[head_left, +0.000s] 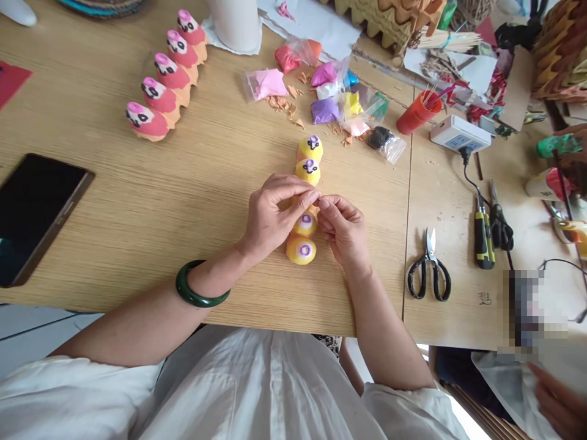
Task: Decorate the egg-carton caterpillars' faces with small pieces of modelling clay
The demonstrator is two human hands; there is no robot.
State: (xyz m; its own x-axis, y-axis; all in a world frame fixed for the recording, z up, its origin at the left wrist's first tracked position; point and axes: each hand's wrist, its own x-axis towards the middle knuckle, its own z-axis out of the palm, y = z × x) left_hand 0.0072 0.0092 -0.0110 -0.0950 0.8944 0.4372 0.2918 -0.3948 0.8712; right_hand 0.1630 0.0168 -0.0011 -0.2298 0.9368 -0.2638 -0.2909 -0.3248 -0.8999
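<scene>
A strip of egg-carton cups covered in yellow clay (301, 250) lies on the table in front of me, running away from my body. The two far cups carry a purple ring and black marks like a face; the two near ones show only a purple ring on a pale patch. My left hand (275, 211) is over the middle of the strip, hiding part of it, with thumb and forefinger pinched. Fingertip to fingertip with it, my right hand (343, 226) is pinched too, at the strip's right side. Whatever lies between the fingertips is too small to make out.
A finished-looking pink strip (172, 73) stands at upper left, above a phone (39, 214). Bags of coloured clay (325, 110), a red cup (418, 113) and a power strip (461, 134) lie beyond my hands. Scissors (430, 266) and a cutter (483, 235) are rightward, near another person's hand (557, 391).
</scene>
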